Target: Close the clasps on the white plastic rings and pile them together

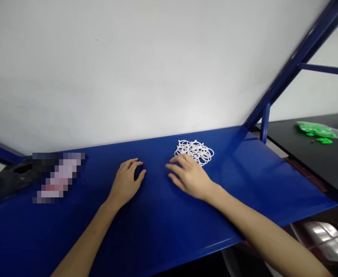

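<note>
A loose pile of thin white rings (199,151), some with small knobs, lies toward the back of the blue metal shelf (157,231). My right hand (190,175) is just in front of the pile and hides its near left part; its fingers are apart and point left, with nothing in them. Whether the hand touches the rings I cannot tell. Left of it, over bare blue surface, my left hand (128,181) has its fingers spread and slightly bent, holding nothing.
On the left end of the shelf are a black plastic bag (10,179) and a pixelated pale packet (63,175). A white wall (145,77) rises behind. Blue posts (290,65) stand at the right. Beyond, a black table (315,154) carries a clear bag of green pieces (318,130).
</note>
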Action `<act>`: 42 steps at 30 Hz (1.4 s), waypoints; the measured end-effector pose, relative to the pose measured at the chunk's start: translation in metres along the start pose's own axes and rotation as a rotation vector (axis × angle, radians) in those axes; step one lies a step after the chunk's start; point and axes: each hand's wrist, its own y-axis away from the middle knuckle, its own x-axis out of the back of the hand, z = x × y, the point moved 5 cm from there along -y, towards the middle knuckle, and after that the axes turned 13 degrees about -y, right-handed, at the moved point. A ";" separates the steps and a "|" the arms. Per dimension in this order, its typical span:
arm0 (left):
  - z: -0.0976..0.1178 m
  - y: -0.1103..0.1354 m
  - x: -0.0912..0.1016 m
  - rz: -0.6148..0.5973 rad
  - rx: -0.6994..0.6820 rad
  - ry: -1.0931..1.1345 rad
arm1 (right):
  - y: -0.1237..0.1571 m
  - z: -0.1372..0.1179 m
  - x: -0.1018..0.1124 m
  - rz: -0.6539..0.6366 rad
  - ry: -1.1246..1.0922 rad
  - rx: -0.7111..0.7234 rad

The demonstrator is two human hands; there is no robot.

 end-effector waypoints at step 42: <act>0.006 0.001 0.001 0.032 -0.057 -0.123 | 0.014 -0.027 -0.046 -0.357 -0.233 0.007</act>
